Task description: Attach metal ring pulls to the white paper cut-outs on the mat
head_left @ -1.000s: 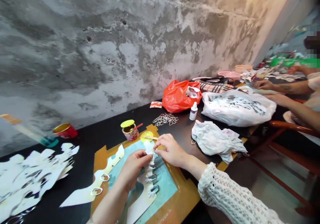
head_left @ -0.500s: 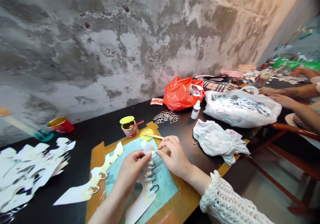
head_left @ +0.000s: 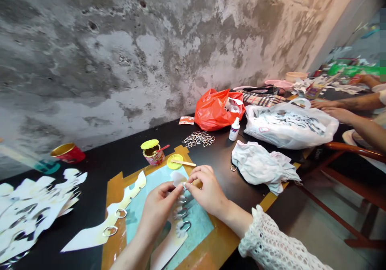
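A white cut-out strip point(head_left: 169, 244), with folded tabs and metal rings point(head_left: 187, 225) along its right edge, lies partly on the blue sheet point(head_left: 200, 217). My left hand point(head_left: 158, 203) pinches the strip near its upper end between thumb and fingers. Right beside it, my right hand point(head_left: 208, 189) has thumb and fingertips closed on a tab at the same end; the fingers hide the exact spot. To the left rests a second white strip point(head_left: 93, 233) with two rings on it. Beyond my hands are a yellow lid point(head_left: 173, 159) and a flat wooden stick point(head_left: 187, 163).
An open can point(head_left: 153, 156) with a red stick stands behind the sheet. Around it are a red cup point(head_left: 68, 153), a pile of rings point(head_left: 199, 139), a white bottle point(head_left: 234, 129), a crumpled cloth point(head_left: 262, 165), bags, and stacked cut-outs point(head_left: 27, 217). A co-worker's arms point(head_left: 352, 109) reach in at right.
My right fingertips have closed in toward my left thumb, and the ring seen between them is now covered. The whole view has shifted slightly.
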The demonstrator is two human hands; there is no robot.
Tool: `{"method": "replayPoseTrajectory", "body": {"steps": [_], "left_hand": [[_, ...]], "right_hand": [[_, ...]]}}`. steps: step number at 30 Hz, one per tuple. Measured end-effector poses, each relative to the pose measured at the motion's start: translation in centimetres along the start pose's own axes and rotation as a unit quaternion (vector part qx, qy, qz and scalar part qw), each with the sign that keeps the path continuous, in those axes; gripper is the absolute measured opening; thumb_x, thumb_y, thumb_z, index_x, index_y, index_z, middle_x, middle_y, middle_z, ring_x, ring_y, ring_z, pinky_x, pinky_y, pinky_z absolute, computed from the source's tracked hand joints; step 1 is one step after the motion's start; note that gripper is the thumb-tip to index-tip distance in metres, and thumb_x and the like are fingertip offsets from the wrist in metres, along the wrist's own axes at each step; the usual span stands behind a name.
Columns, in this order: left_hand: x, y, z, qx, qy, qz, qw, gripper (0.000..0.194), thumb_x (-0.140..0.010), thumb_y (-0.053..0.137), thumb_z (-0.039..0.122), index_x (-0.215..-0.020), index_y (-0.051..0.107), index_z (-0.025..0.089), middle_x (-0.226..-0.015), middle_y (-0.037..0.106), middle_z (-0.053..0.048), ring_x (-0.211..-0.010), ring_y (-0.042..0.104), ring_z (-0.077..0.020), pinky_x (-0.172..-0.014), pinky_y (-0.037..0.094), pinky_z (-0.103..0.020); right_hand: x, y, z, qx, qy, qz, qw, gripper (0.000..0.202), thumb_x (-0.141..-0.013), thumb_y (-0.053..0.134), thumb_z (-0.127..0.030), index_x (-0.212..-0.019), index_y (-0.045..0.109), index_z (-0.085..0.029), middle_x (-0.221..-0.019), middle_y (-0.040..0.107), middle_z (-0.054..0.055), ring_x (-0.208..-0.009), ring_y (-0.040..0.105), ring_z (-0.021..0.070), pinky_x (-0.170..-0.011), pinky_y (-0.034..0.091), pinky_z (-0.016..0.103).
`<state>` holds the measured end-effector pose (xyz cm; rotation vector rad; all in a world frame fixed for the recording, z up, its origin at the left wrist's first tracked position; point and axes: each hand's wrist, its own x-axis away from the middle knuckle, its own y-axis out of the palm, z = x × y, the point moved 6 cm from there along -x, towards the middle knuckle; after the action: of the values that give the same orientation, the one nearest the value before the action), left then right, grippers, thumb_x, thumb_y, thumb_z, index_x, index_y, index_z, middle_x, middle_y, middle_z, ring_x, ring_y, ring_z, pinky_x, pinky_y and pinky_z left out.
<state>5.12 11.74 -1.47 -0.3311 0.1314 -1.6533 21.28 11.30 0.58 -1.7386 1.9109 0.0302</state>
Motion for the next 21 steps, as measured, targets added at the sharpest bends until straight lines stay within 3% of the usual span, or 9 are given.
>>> {"method": "replayPoseTrajectory", "body": {"steps": [12, 21], "left_hand": [[-0.1, 0.1, -1.3, 0.007, -0.002, 0.003, 1.000, 0.042, -0.074, 0.071, 0.055, -0.069, 0.066, 0.015, -0.065, 0.054, 0.000, -0.062, 0.045, -0.0124, -0.055, 0.035, -0.023], [0.2, 0.3, -0.7, 0.056, -0.013, 0.011, 0.998, 0.036, -0.073, 0.073, 0.051, -0.072, 0.066, 0.016, -0.067, 0.057, 0.000, -0.064, 0.048, -0.0127, -0.057, 0.038, -0.022]], "right_hand": [[-0.2, 0.3, 1.1, -0.050, 0.058, -0.042, 0.996, 0.011, -0.076, 0.073, -0.014, -0.069, 0.066, -0.018, -0.087, 0.066, 0.004, -0.093, 0.059, 0.0192, -0.087, 0.044, 0.031], [0.0, 0.8, 1.6, -0.111, 0.088, -0.046, 0.989, 0.008, -0.078, 0.065, -0.018, -0.071, 0.062, -0.018, -0.088, 0.066, 0.005, -0.086, 0.061, 0.0183, -0.077, 0.047, 0.029]]}}
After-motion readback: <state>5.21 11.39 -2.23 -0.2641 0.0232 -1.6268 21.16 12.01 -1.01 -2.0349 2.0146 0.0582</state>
